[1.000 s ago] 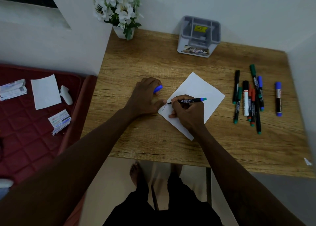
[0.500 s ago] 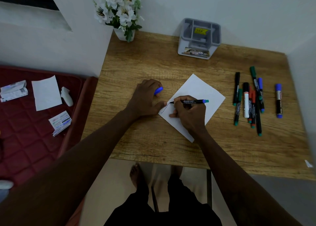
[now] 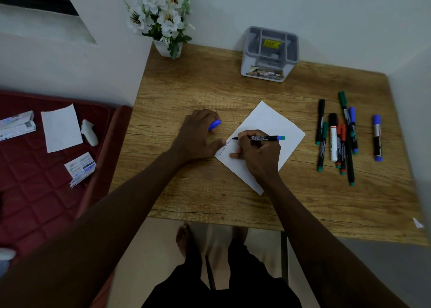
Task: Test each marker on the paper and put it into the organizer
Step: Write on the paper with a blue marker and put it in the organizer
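Right hand [image 3: 258,154] pinched the Faber-Castell marker [image 3: 262,137] low on the barrel, fingers curled tight round it, tip down on the paper [image 3: 265,118] near its left corner. A thin blue squiggle [image 3: 224,148] ran from that corner up to the tip. Left hand [image 3: 197,137] sat just beside the sheet, fingers curled round the blue cap [image 3: 215,124], thumb stretched out to the paper's edge. Couldn't tell if the thumb actually pressed the sheet. Organizer [image 3: 270,73] stood at the back of the table [image 3: 198,90], well apart from both hands, and no markers showed in it from this angle. Loose markers [image 3: 333,142] lay bunched right of the paper.

Judgement: the test stroke was in hand and ink was clearly flowing.
- Use light pressure, since a fine tip likely splays if jammed.
- A short mark is enough, so lift soon and save bare sheet for the rest of the bunch.
- The sheet looked loose and skewed on smooth wood, so pin the corner with the thumb while stroking.
- The cap was close, so recap right there and push till seated, then carry it to the organizer.
- Risk: wet ink smearing under the right hand's heel.
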The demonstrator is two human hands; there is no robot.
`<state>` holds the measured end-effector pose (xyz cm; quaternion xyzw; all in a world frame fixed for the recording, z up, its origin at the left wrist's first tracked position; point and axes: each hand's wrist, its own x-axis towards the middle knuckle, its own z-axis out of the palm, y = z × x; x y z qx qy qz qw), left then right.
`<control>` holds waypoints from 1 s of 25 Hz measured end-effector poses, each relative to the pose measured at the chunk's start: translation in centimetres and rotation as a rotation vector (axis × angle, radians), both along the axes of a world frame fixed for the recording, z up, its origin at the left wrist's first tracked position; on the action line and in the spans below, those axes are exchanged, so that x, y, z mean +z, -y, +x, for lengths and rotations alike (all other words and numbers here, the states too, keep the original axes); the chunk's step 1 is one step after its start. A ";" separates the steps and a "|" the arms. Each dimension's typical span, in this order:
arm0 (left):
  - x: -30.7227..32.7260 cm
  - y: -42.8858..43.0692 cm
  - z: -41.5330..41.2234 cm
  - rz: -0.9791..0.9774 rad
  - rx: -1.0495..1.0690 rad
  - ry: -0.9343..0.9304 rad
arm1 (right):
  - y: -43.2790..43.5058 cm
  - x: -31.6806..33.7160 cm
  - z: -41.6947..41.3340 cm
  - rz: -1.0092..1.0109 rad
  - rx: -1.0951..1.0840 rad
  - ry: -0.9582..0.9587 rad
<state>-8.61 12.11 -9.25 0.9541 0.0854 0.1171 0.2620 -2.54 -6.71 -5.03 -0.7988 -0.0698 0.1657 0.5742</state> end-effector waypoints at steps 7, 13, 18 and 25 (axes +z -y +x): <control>0.3 0.1 0.0 -0.013 0.002 -0.011 | -0.2 -0.1 0.2 -0.009 -0.035 -0.003; 0.2 0.2 0.1 -0.014 0.005 -0.007 | -0.4 -0.8 0.5 0.009 -0.058 0.003; 1.5 0.3 0.0 -0.042 -0.005 -0.025 | -0.1 0.0 1.4 0.094 -0.095 -0.147; 2.9 0.3 0.4 -0.027 -0.066 0.005 | -0.2 1.6 2.6 0.310 -0.082 -0.328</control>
